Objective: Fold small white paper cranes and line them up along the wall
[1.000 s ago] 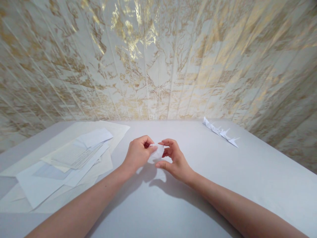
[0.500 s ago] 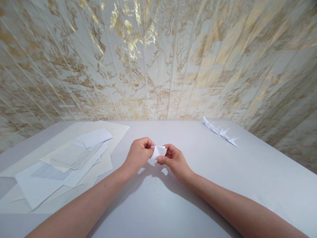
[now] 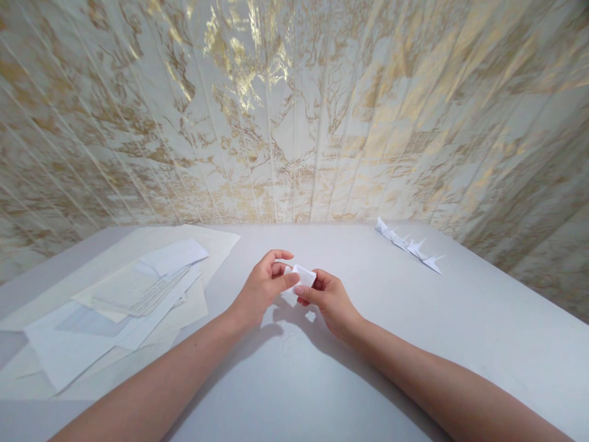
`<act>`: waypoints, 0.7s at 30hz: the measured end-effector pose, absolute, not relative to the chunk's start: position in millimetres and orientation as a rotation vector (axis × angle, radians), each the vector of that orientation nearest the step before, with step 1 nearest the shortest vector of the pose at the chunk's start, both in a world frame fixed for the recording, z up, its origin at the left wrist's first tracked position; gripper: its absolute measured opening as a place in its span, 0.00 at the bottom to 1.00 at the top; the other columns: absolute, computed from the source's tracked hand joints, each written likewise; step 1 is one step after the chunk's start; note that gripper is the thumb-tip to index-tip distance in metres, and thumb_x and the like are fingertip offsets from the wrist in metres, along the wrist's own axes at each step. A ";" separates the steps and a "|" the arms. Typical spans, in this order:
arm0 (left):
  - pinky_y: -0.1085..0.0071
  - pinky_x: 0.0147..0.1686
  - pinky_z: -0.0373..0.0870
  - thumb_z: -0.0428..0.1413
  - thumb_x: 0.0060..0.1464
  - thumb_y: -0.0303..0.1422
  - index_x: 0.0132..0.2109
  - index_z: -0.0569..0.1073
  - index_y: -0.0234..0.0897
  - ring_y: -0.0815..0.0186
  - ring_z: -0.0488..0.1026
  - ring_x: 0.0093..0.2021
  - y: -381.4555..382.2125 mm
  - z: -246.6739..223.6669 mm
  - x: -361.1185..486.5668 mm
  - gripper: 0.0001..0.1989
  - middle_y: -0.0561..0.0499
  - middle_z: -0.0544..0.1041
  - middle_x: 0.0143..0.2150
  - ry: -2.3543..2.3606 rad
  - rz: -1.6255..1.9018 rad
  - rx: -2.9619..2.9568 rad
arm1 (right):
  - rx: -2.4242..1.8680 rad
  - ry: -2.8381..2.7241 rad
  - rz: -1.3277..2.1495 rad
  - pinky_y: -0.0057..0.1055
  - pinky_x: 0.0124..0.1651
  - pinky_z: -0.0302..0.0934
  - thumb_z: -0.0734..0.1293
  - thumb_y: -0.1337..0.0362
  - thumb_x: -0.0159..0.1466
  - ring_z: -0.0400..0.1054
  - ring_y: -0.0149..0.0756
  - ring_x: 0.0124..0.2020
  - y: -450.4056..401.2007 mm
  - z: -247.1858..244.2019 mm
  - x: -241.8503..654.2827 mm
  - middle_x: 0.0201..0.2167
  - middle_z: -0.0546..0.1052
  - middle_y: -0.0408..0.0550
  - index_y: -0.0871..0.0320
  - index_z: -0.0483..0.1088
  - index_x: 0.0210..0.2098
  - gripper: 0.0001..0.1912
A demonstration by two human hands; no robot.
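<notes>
A small piece of folded white paper is held up above the middle of the table. My right hand pinches its right and lower side, thumb in front and fingers behind. At its left edge, the thumb of my left hand touches the paper. The index finger of that hand is lifted and stands apart from the thumb. Whether another left finger touches the paper from behind, I cannot tell.
On the left of the white table lies a loose pile of paper sheets, some of them printed. Several small folded paper pieces with pointed tips form a slanting row at the back right. Behind the table hangs a gold-patterned curtain.
My left hand has loosened its pinch, and its index finger has lifted off the paper. The folded paper has turned and shifted slightly to the right in my right hand.
</notes>
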State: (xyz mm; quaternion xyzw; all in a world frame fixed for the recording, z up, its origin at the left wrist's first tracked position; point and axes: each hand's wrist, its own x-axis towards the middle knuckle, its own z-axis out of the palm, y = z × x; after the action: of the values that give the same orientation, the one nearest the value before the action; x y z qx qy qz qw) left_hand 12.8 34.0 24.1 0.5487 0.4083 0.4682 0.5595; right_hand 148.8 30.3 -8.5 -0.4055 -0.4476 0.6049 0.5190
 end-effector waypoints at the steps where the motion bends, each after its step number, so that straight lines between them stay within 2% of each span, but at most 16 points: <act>1: 0.73 0.29 0.64 0.59 0.39 0.32 0.43 0.62 0.38 0.70 0.69 0.26 33.3 23.5 13.7 0.21 0.58 0.71 0.27 0.964 1.095 1.273 | -0.976 -1.070 1.434 0.24 0.24 0.55 0.73 0.65 0.42 0.62 0.25 0.18 30.7 -8.4 149.1 0.15 0.69 0.38 0.61 0.65 0.23 0.14; 3: 0.72 0.31 0.65 0.61 0.36 0.30 0.40 0.64 0.37 0.68 0.70 0.28 32.8 21.7 15.2 0.21 0.56 0.73 0.28 0.993 1.068 1.269 | -0.979 -1.061 1.409 0.24 0.24 0.56 0.73 0.64 0.42 0.62 0.25 0.18 31.7 -8.5 149.4 0.16 0.69 0.39 0.62 0.66 0.23 0.14; 8: 0.73 0.31 0.63 0.60 0.38 0.31 0.29 0.71 0.32 0.69 0.69 0.27 36.7 15.6 15.3 0.09 0.53 0.73 0.25 1.041 1.060 1.280 | -0.973 -1.043 1.445 0.26 0.26 0.57 0.73 0.62 0.43 0.65 0.28 0.21 32.3 -9.0 149.7 0.19 0.72 0.42 0.63 0.67 0.26 0.15; 13: 0.75 0.27 0.62 0.60 0.36 0.27 0.32 0.68 0.36 0.71 0.69 0.25 39.3 8.9 14.3 0.12 0.56 0.74 0.24 1.046 1.163 1.190 | -0.990 -1.027 1.415 0.27 0.28 0.57 0.72 0.60 0.45 0.66 0.30 0.24 33.0 -13.2 150.8 0.21 0.73 0.44 0.62 0.68 0.26 0.14; 18: 0.79 0.23 0.59 0.60 0.35 0.26 0.25 0.64 0.36 0.75 0.65 0.21 39.5 -1.3 17.2 0.11 0.60 0.69 0.20 1.111 1.331 1.182 | -0.989 -1.011 1.350 0.25 0.25 0.52 0.71 0.62 0.45 0.59 0.24 0.20 36.7 -18.0 151.1 0.18 0.70 0.40 0.62 0.68 0.24 0.11; 21: 0.78 0.25 0.60 0.60 0.36 0.27 0.27 0.65 0.35 0.75 0.65 0.23 39.2 -5.3 19.8 0.10 0.59 0.70 0.22 1.107 1.368 1.195 | -0.984 -0.992 1.338 0.24 0.23 0.48 0.71 0.63 0.45 0.55 0.23 0.18 37.4 -18.6 150.5 0.16 0.67 0.37 0.61 0.67 0.25 0.11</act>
State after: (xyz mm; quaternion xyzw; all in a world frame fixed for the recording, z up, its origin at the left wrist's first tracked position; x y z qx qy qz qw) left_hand 19.8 39.2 -5.3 0.4909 0.4550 0.5622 0.4857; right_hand 150.5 37.4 -18.6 -0.4188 -0.4224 0.5696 0.5673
